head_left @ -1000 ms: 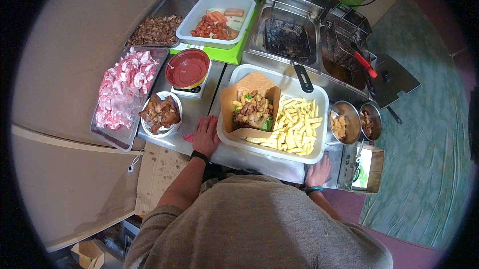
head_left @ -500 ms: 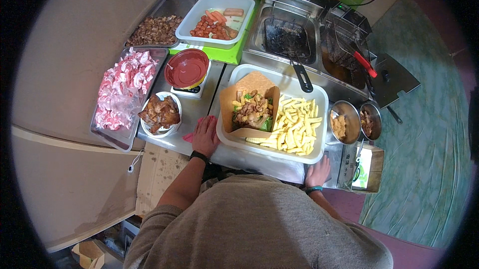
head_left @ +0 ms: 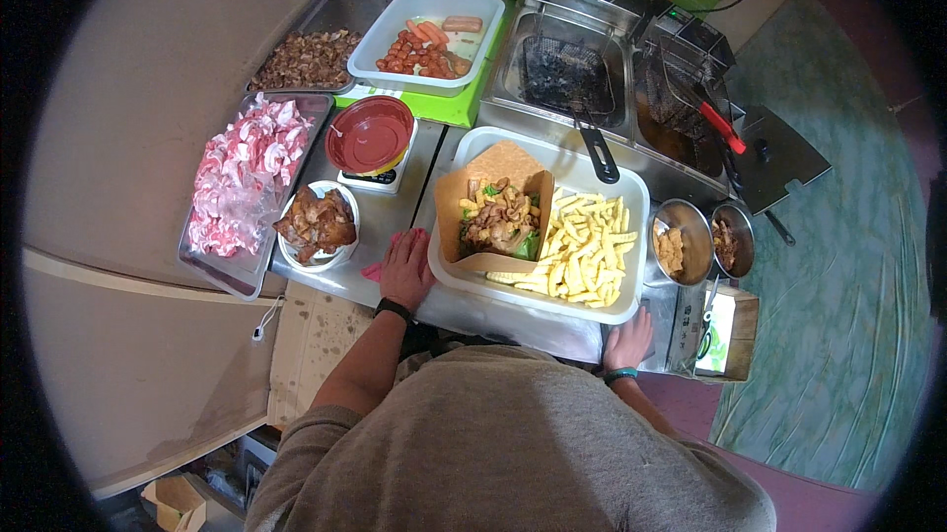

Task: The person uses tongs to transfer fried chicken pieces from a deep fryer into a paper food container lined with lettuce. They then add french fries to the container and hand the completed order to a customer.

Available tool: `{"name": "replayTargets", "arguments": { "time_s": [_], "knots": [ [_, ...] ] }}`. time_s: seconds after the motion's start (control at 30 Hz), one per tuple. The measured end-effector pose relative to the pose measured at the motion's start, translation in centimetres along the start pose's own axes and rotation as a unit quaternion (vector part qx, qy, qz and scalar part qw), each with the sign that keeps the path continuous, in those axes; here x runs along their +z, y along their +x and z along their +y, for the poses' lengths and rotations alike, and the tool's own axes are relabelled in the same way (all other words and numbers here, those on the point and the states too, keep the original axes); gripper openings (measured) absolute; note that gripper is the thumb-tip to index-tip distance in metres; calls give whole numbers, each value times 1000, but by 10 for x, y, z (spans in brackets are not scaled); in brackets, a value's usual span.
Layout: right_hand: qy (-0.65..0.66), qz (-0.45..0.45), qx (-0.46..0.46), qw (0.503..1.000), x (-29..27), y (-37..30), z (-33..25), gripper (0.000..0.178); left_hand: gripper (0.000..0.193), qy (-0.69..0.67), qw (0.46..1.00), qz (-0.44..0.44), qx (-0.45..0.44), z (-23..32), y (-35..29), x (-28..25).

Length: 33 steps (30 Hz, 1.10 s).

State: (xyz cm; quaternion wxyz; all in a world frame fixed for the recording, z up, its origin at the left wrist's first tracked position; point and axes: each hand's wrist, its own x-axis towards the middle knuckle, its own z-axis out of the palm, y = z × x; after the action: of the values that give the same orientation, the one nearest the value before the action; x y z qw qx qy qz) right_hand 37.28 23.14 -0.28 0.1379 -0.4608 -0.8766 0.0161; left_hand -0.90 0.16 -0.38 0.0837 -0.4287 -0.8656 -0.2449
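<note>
My left hand [head_left: 404, 274] lies flat on a pink cloth [head_left: 371, 273] at the counter's front edge, fingers stretched out. Beside it stands a white plastic tray [head_left: 638, 199]. The tray holds crinkle-cut fries [head_left: 584, 251] and an open brown paper box [head_left: 450, 212] filled with cooked meat and green leaves [head_left: 501, 221]. My right hand [head_left: 628, 338] rests on the counter edge by the tray's front right corner, fingers extended and holding nothing. To the left of my left hand, browned meat pieces [head_left: 318, 221] fill a white tub.
A red bowl [head_left: 370, 136] sits on a scale [head_left: 380, 180]. Raw sliced meat [head_left: 247, 172] heaps a metal tray at left. Sausages [head_left: 419, 51] lie in a white bin behind. A double fryer [head_left: 572, 69] stands at back right, two steel bowls [head_left: 702, 236] in front of it.
</note>
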Motion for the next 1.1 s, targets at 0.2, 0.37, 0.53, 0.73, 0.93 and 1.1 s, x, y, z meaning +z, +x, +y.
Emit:
{"name": "replayTargets", "arguments": {
  "time_s": [0.2,0.37,0.53,0.73,0.93,1.1],
  "knots": [
    [2,8,-3,1000,1,-1,1,43,50,-13,1000,-3,4,-3,0,3],
    [0,7,-7,1000,0,0,0,43,51,-36,999,-19,-21,0,-1,1],
    [5,4,-9,1000,0,-1,0,43,52,-24,1000,-10,-11,1,1,-1],
    [139,52,5,989,2,9,19,29,52,-18,999,-22,-15,3,2,-4],
    [400,88,123,904,-77,76,-55,25,54,-12,999,-23,-23,2,-5,3],
    [582,-36,119,803,-86,167,-84,39,55,-6,1000,-15,-8,-4,-3,2]
  ]
}}
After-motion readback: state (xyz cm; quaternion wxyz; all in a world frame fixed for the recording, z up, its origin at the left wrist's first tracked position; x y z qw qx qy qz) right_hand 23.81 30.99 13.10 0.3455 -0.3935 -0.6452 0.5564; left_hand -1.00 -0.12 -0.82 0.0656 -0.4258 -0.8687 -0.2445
